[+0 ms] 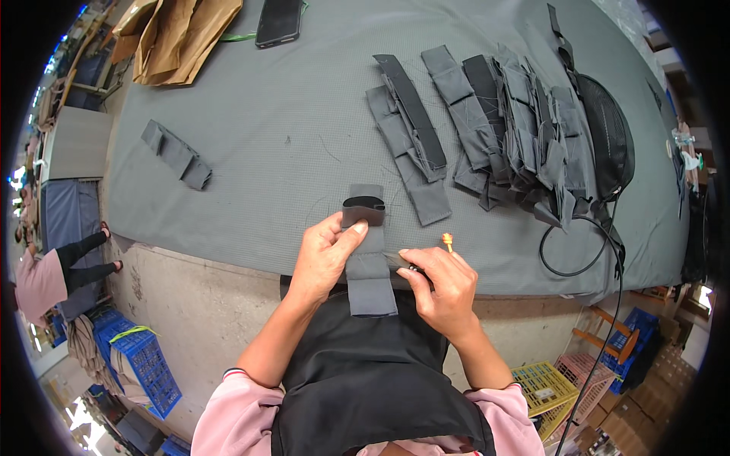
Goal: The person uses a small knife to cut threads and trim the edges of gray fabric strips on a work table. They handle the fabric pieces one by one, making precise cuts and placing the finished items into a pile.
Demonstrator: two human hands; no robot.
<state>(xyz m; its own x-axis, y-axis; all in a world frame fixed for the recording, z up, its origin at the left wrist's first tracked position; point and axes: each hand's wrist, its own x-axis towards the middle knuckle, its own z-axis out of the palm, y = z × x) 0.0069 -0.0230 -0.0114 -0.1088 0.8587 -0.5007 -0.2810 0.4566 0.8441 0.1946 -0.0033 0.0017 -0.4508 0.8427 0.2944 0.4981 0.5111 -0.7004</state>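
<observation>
The left hand (325,254) is gripping a grey fabric strap piece (368,266) at the near edge of the grey cloth-covered table (251,114) — thumb pressing on the strip's upper part, just under a folded black loop (363,210) at its top, fingers curling around the left edge. The right hand (441,283) is sitting at about three o'clock from the strip, closing around a small dark tool (411,267) whose kind I cannot tell; its fingertips are touching the strip's right edge. A small orange-tipped object (448,242) is showing just above the right knuckles.

The strip is hanging partly over the table edge, its lower end lying over the person's dark apron (365,372).

At one o'clock from the hands, a row of similar grey and black strap pieces (487,129) is lying fanned across the table, overlapping one another. Beyond them, toward two o'clock, a black mesh bag (608,133) is resting with a black cord (570,258) looping off the table edge. At ten o'clock a single folded grey piece (176,154) is lying well apart. At eleven o'clock brown paper bags (179,34) are sitting near a black phone (278,21) at the far edge. Blue crates (144,361) are standing on the floor at eight o'clock, and a yellow crate (549,387) at four o'clock
</observation>
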